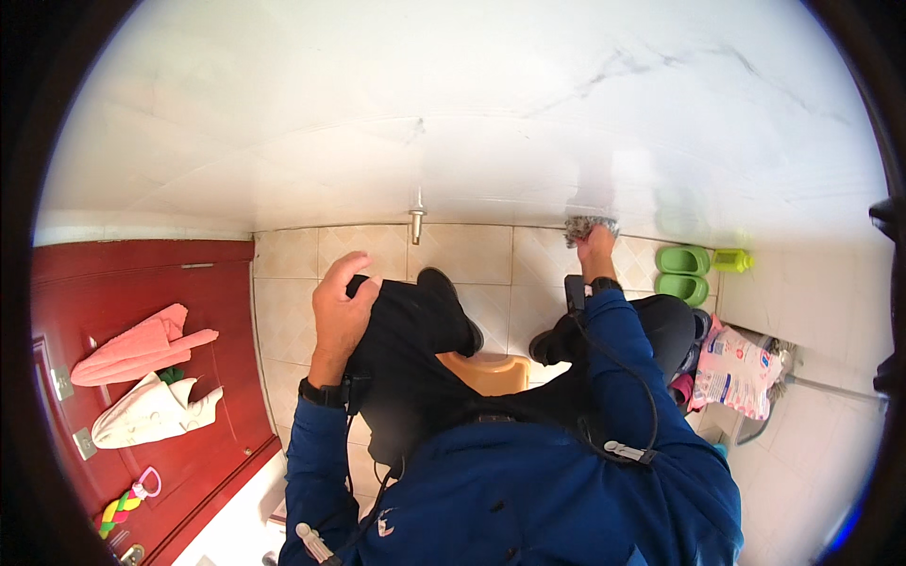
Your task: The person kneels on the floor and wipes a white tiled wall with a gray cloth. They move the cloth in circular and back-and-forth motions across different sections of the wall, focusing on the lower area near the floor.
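My right hand (598,244) grips a grey, shaggy scrubbing pad (586,228), perhaps steel wool, against the lower part of the glossy marbled wall (495,141). The hand and pad show as a blurred reflection in the wall. Held above my left knee, my left hand (343,304) has its fingers curved and thumb apart, with nothing in it. A metal pipe fitting (417,226) sticks out of the wall between my hands. Beneath me is an orange plastic stool (488,371).
Green slippers (681,260) and a yellow-green bottle (732,260) stand by the wall at right. A pink printed bag (736,368) lies near my right knee, beside a brush (782,357). At left, cloths (145,347) hang on a red door (177,276).
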The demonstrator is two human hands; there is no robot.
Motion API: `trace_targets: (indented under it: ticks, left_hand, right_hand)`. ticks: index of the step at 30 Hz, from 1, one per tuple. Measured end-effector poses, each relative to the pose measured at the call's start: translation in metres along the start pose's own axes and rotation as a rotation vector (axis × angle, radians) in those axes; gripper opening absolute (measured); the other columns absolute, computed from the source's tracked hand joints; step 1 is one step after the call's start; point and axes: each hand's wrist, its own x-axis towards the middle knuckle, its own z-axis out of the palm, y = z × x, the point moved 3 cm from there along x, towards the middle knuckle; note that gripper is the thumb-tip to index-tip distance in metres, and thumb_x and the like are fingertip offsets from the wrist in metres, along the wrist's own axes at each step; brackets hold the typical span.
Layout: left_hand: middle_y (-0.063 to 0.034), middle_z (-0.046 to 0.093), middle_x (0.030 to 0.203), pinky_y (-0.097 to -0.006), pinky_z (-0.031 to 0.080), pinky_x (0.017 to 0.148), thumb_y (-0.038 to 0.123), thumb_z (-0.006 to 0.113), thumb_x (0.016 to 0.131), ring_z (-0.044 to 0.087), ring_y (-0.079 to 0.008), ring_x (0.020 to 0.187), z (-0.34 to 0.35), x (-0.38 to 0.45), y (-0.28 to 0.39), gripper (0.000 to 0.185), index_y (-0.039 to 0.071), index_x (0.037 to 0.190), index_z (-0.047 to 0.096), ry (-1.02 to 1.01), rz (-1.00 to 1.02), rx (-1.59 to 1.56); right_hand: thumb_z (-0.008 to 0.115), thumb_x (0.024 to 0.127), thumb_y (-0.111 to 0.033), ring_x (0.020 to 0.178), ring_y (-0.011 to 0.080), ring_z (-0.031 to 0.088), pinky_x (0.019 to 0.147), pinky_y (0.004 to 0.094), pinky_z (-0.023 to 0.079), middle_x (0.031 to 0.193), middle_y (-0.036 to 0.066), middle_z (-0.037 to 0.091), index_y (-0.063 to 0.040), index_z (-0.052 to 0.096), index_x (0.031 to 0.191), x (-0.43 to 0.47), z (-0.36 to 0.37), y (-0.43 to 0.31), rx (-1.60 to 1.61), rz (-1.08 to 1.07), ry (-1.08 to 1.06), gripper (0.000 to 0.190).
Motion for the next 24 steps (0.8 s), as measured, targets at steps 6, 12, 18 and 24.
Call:
trace_targets:
  ticks: [6,12,18,24]
  left_hand:
    - [-0.0174,0.072,0.118,-0.0353,0.052,0.098,0.004,0.076,0.08,0.069,-0.0302,0.111,-0.012,-0.002,-0.004,0.029,0.0,0.108,0.07,0.064,0.003,-0.028]
    - [-0.0172,0.072,0.118,-0.0352,0.052,0.098,0.005,0.076,0.08,0.069,-0.0304,0.11,-0.016,-0.002,-0.009,0.03,0.0,0.108,0.07,0.071,-0.014,0.016]
    - [-0.0177,0.072,0.118,-0.0358,0.052,0.098,0.007,0.076,0.08,0.069,-0.0314,0.112,-0.015,0.0,-0.016,0.029,0.0,0.108,0.071,0.07,-0.008,-0.029]
    - [-0.0178,0.072,0.117,-0.037,0.052,0.098,0.009,0.076,0.081,0.068,-0.0318,0.111,-0.011,0.003,-0.012,0.029,0.0,0.108,0.071,0.082,0.029,-0.028]
  right_hand:
    - [0.044,0.096,-0.004,0.106,0.0384,0.062,0.093,0.0647,0.05,0.114,0.021,0.064,0.001,0.057,0.119,-0.03,0.06,0.12,-0.187,0.281,-0.26,0.027]
    - [0.042,0.098,-0.002,0.104,0.0394,0.064,0.099,0.0658,0.051,0.111,0.018,0.065,0.0,0.056,0.118,-0.096,0.118,0.175,-0.081,0.65,-0.46,0.024]
    - [0.041,0.099,0.001,0.115,0.0396,0.064,0.103,0.0624,0.051,0.124,0.02,0.065,0.0,0.056,0.124,-0.088,0.098,0.128,0.004,0.501,-0.33,0.029]
    - [0.05,0.098,-0.004,0.112,0.0368,0.064,0.102,0.0596,0.052,0.124,0.019,0.064,0.0,0.058,0.121,-0.143,0.123,0.082,0.023,0.496,-0.438,0.025]
